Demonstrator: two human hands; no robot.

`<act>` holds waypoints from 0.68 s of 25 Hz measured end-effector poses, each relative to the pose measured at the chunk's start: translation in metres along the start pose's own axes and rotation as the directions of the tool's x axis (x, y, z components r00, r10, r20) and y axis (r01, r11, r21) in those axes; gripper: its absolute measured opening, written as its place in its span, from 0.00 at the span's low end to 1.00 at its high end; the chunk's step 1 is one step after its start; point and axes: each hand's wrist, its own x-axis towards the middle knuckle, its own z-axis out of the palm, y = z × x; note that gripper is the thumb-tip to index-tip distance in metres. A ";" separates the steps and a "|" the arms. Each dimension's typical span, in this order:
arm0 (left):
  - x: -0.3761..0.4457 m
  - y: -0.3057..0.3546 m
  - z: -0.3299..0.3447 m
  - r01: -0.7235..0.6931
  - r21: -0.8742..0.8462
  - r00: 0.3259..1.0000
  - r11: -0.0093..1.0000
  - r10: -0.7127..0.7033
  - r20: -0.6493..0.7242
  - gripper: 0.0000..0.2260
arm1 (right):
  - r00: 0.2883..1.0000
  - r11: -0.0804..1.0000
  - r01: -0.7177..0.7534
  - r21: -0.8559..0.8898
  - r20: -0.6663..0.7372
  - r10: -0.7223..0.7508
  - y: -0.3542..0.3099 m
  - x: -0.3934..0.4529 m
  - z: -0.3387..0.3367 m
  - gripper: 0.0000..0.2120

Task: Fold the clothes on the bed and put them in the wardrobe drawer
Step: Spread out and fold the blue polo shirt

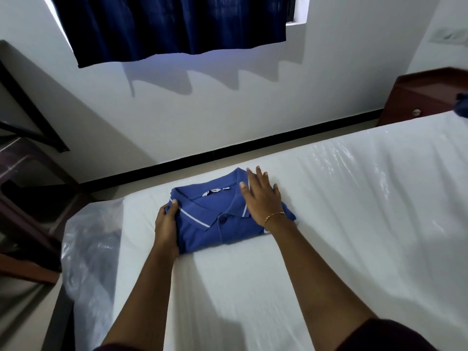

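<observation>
A blue polo shirt (217,224) with a white-striped collar lies folded into a compact rectangle near the far edge of the white bed (253,287). My left hand (167,229) grips the shirt's left edge, thumb on top by the collar and fingers tucked under. Over the shirt's right side my right hand (260,196) lies flat with straight fingers, pressing the fabric; a thin gold bracelet is on that wrist.
Crumpled clear plastic (88,249) covers the bed's left corner. A dark wooden cabinet (425,97) with a round knob stands at the far right, with a bit of dark blue cloth (462,105) beside it. Dark furniture (30,198) stands at the left. A blue curtain (172,26) hangs above.
</observation>
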 end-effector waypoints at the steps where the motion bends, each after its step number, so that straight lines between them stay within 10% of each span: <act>1: 0.000 -0.002 -0.003 0.001 -0.027 1.000 1.000 -0.002 -0.008 0.19 | 0.996 0.984 -0.042 0.173 -0.066 0.054 0.003 -0.006 -0.009 0.25; 4: -0.022 -0.010 -0.006 -0.078 -0.100 0.959 0.992 0.048 -0.280 0.15 | 0.931 0.813 -0.160 0.560 -0.189 0.313 0.017 -0.035 -0.040 0.22; 7: -0.067 -0.014 0.019 -0.219 0.245 0.779 0.944 0.321 -0.539 0.16 | 0.898 0.761 -0.249 0.599 -0.152 0.414 0.016 -0.058 -0.058 0.22; 10: -0.104 -0.026 0.068 -0.390 0.550 0.743 0.739 0.605 -0.286 0.20 | 0.939 0.895 -0.202 0.398 -0.183 0.293 0.016 -0.084 -0.065 0.17; 17: -0.199 -0.026 0.204 -0.592 0.506 0.790 0.628 0.576 0.210 0.17 | 0.884 0.961 -0.113 0.251 -0.417 0.212 0.041 -0.145 -0.135 0.20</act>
